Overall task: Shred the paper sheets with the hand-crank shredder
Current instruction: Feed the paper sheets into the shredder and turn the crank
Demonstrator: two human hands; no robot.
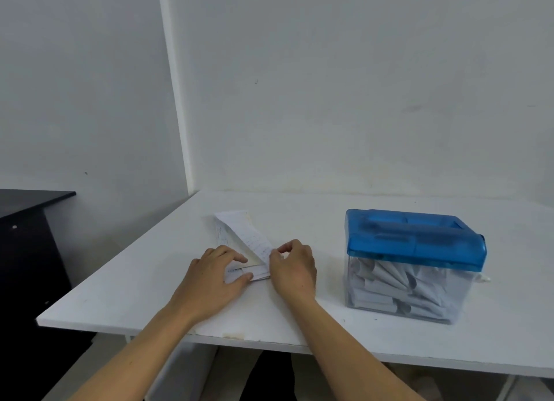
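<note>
- Left hand (215, 276): thumb and forefinger narrowed on the near end of the paper sheets (232, 273), with the other fingers laid on top. It appears to pin the stack down so that it does not slide.
- Right hand (292, 268): fingers curled and thumb and forefinger closed on the near edge of the top sheet (254, 238). This looks like peeling one sheet free of the rest.
- Top sheet: printed or written on, bent up and back from the stack, and running away from the person. The lift probably serves to take a single sheet rather than a wad.
- Paper sheets: a small stack flat on the table, to the left of the shredder as the camera sees it, near but not touching. None is in the shredder's slot.
- Shredder (413, 262): has a blue lid (413, 235) on a clear bin (404, 292), and stands upright with no hand on it. The bin is well filled with white strips.
- Crank (483, 278): only a white stub shows at the shredder's far right side, so its position cannot be told.
- Table (135, 295): white, bearing the shredder and the stack.
- Dark cabinet (27, 235): well to the left of the shredder, beyond the table's edge.
- Step judged: separating a sheet, with feeding and cranking not yet begun.
</note>
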